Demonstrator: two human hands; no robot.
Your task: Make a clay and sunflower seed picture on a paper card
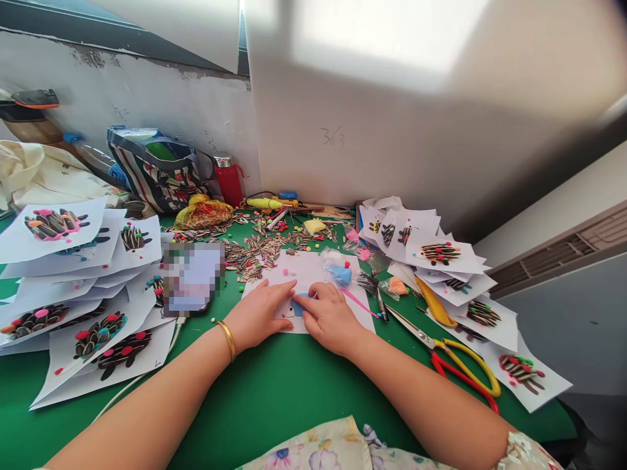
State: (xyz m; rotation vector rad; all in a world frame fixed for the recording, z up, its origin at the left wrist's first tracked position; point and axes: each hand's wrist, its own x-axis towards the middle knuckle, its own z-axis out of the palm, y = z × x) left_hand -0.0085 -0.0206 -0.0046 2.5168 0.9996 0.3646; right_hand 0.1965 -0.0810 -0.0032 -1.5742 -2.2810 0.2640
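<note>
A sheet of white paper (353, 318) lies on the green tabletop in front of me. On it is a flat patch of blue modelling clay (298, 307), partly hidden by my fingers. My right hand (333, 318) has its fingers curled together and pressed onto that clay. Across the left part of the sheet rests my left hand (264, 312), fingers stretched out and thumb apart, holding nothing. Farther up the sheet sit a small pink bit (286, 272) and a clear wrapper with a blue clay lump (339, 275). A thin pink strip (360, 302) lies right of my right hand.
Striped sunflower seeds (252, 254) spread behind the sheet. Scissors (441, 346), a yellow-handled tool (435, 301) and a black pen (381, 305) lie right. Stacks of seed-decorated cards stand left (98, 287) and right (494, 326). A phone (193, 277) with cable is left; a red flask (228, 181) stands behind.
</note>
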